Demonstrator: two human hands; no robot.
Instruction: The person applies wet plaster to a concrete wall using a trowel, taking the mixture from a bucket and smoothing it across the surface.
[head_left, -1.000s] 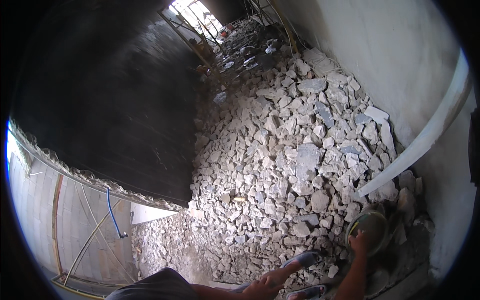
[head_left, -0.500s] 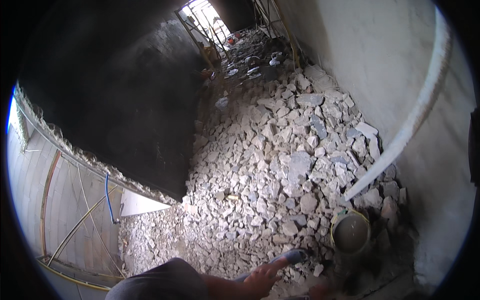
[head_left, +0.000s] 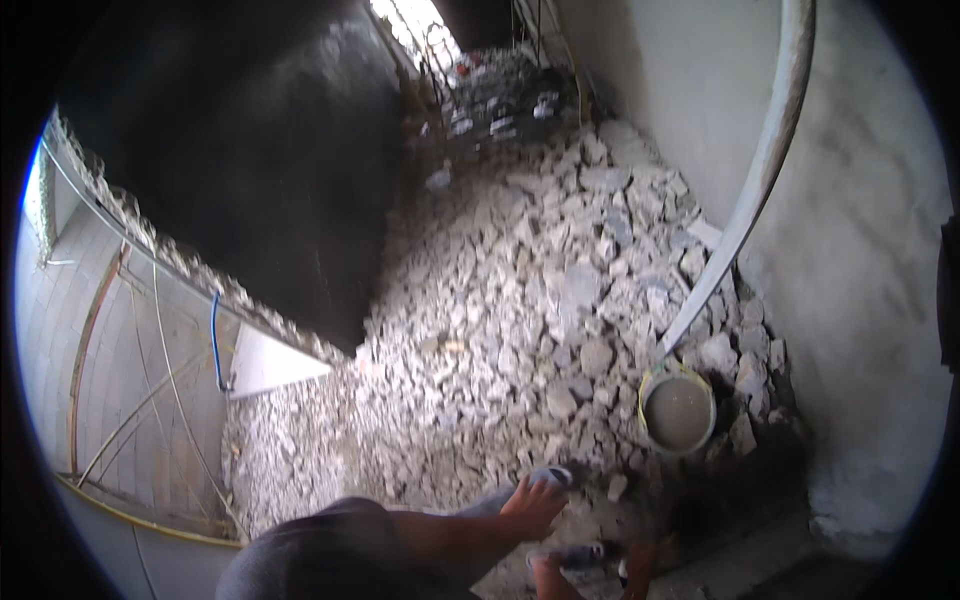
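Note:
My left hand (head_left: 535,504) lies over the front of my bent leg in grey trousers (head_left: 485,506), its fingers stretched out and holding nothing. Just beyond it shows the tip of a grey shoe (head_left: 560,476). Low in the view, my right hand (head_left: 650,560) is dim and smeared, close to the dark ground below the bucket. Its fingers cannot be made out, nor whether it holds anything. A round bucket (head_left: 711,420) with a yellowish rim stands beyond that hand, filled with murky grey-brown liquid (head_left: 678,412).
Broken rubble (head_left: 480,330) covers the floor. A long pale pole (head_left: 745,215) slants along the grey wall (head_left: 850,330), its lower end near the bucket. At left stands a dark wall panel (head_left: 250,190) with a ragged edge; a blue hose (head_left: 215,340) hangs beside it.
The view has shifted, so bucket and pole sit further up and left. My left hand stays on my leg. My right hand's area shows more fully at the lower edge.

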